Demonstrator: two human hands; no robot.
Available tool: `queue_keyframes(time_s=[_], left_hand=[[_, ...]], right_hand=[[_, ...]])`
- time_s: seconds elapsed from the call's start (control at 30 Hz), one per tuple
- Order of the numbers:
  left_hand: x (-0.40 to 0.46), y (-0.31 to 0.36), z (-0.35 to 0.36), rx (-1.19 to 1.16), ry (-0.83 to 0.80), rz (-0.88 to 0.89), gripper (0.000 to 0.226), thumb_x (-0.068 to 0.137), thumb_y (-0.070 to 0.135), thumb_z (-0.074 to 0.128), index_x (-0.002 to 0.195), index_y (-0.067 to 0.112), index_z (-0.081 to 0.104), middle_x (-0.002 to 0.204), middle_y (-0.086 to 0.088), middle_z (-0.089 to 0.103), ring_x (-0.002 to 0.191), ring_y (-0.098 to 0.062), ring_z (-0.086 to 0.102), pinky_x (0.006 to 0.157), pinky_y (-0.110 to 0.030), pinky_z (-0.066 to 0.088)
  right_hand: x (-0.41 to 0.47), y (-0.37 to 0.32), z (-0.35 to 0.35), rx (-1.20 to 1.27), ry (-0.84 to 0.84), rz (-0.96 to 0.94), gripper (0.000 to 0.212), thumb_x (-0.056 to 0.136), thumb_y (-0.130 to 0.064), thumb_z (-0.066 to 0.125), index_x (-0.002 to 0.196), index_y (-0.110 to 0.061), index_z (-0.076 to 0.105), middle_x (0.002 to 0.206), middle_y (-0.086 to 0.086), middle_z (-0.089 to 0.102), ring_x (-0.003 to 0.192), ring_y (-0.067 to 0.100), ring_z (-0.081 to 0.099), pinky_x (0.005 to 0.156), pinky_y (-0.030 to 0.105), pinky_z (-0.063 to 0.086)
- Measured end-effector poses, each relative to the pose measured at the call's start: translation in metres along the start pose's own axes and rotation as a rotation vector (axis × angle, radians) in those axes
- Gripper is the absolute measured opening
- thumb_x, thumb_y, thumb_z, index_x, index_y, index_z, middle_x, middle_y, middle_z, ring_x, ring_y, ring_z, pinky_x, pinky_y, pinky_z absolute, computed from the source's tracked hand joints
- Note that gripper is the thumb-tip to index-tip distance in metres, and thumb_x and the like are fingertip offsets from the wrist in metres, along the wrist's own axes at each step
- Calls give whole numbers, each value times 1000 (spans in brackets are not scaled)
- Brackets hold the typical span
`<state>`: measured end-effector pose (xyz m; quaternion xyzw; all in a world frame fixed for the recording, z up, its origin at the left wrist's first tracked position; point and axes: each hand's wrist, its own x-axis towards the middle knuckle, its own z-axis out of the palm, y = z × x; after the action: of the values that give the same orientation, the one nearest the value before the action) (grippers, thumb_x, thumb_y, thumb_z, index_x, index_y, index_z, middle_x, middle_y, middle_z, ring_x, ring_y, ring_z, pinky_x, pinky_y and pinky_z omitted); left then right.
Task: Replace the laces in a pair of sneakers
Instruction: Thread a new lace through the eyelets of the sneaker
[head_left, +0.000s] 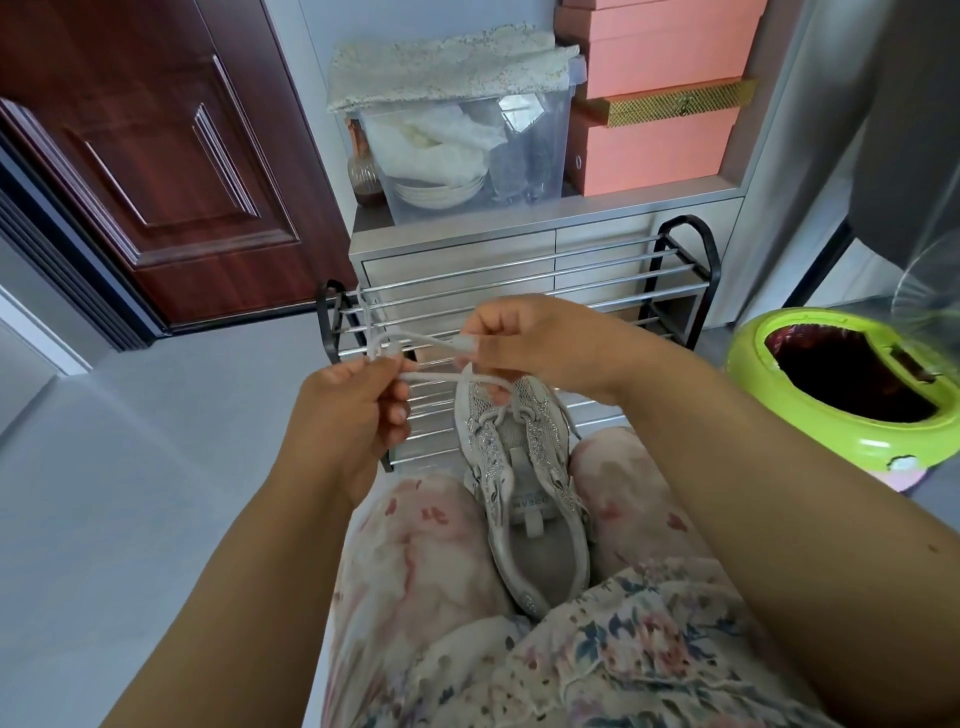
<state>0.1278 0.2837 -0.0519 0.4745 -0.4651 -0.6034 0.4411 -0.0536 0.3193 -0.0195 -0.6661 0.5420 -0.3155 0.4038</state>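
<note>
A grey-white sneaker (524, 488) with glittery side panels lies wedged between my knees, toe pointing away from me. A white lace (434, 376) runs out of its front eyelets and up to both hands. My left hand (348, 415) pinches one stretch of the lace above and left of the toe. My right hand (540, 343) pinches the other stretch near its tip, just above the toe. Between the two hands the strands cross. The eyelets nearer the tongue hold no lace.
A black and chrome shoe rack (519, 291) stands right behind the sneaker. A green bin (841, 384) sits at the right. Behind are a cabinet (457, 244) with a clear storage box (467, 145) and pink boxes (660, 104), and a dark red door (156, 156) at the left.
</note>
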Motion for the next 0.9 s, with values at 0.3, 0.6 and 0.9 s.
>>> queue_keyframes(time_s=[0.3, 0.6, 0.9], left_hand=[[-2, -2, 4, 317, 11, 250, 27, 88, 3, 49, 100, 25, 61, 66, -1, 49, 48, -11, 41, 42, -23, 35], [0, -9, 3, 754, -246, 462, 29, 95, 33, 51, 70, 31, 64, 69, 11, 51, 61, 2, 46, 63, -21, 36], [-2, 12, 17, 727, -297, 507, 26, 95, 30, 52, 73, 30, 66, 66, 17, 65, 55, 0, 49, 56, -18, 41]], right_hand=[[6, -7, -4, -33, 108, -38, 11, 90, -20, 62, 83, -15, 67, 54, -9, 56, 49, 9, 44, 54, 26, 40], [12, -7, -15, 314, 402, -97, 10, 88, -2, 60, 83, -10, 65, 60, 1, 56, 44, 7, 42, 45, 17, 36], [9, -7, -11, 268, 368, -75, 15, 88, -6, 58, 74, -4, 64, 45, -3, 47, 39, 10, 36, 41, 19, 29]])
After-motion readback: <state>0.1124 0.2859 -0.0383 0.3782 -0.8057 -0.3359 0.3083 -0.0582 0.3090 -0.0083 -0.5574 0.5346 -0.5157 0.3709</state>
